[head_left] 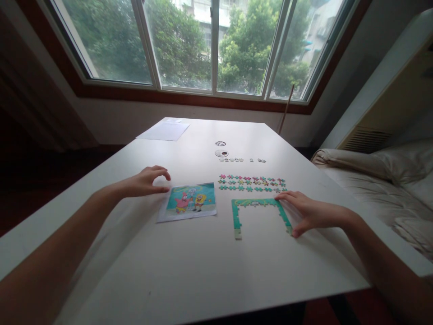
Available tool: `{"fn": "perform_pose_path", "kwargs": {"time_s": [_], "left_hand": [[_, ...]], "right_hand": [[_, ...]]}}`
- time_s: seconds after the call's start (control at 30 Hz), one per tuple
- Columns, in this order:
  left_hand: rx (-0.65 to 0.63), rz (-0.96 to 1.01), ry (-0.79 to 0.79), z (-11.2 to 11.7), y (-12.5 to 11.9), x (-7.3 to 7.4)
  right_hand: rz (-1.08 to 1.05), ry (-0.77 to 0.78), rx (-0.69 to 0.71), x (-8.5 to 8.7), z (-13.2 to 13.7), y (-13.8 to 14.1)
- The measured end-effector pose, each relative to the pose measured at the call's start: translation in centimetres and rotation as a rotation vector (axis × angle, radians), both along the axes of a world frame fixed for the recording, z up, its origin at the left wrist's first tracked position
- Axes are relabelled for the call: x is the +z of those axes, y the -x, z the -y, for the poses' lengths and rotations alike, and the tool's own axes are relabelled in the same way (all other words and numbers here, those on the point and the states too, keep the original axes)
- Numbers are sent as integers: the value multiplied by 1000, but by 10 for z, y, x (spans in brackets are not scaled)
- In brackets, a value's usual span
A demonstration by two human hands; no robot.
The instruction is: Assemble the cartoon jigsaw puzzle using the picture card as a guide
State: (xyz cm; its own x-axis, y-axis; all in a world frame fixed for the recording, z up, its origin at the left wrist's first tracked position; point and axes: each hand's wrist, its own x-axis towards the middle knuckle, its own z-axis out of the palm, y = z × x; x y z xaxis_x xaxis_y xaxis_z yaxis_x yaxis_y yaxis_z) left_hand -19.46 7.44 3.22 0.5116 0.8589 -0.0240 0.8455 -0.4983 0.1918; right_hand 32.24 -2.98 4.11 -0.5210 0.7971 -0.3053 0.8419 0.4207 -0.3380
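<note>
Desk (189, 271), white. Puzzle border (252, 202), 3 sides, R of ctr. R hand (306, 211) spread, fingertips & thumb at border's R side. L hand (147, 182) half-open, empty, by pic (191, 201). Loose pcs (249, 183) beyond border.

A printed sheet (191, 201) is set on a table (189, 262) between a left hand (147, 181) and a puzzle border (253, 202) touched at its right side by a right hand (304, 211), as three rows of pieces (248, 183) are laid behind the border, backed by another row (232, 160), two discs (220, 153) and, beyond the table, a window (182, 45).
</note>
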Motion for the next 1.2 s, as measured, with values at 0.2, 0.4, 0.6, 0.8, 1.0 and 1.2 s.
{"fn": "perform_pose_path", "kwargs": {"time_s": [0.2, 0.4, 0.6, 0.8, 1.0, 1.2], "left_hand": [[20, -25, 43, 1, -2, -2], [33, -22, 47, 0, 1, -4], [25, -20, 61, 0, 2, -4], [27, -21, 81, 3, 0, -2], [31, -17, 91, 4, -2, -1], [30, -6, 79, 6, -2, 0]], "right_hand": [[-11, 7, 1, 1, 0, 0], [-20, 10, -1, 3, 1, 2], [6, 20, -6, 3, 1, 3], [24, 16, -13, 2, 1, 2], [10, 0, -10, 2, 2, 3], [20, 24, -4, 5, 2, 5]]}}
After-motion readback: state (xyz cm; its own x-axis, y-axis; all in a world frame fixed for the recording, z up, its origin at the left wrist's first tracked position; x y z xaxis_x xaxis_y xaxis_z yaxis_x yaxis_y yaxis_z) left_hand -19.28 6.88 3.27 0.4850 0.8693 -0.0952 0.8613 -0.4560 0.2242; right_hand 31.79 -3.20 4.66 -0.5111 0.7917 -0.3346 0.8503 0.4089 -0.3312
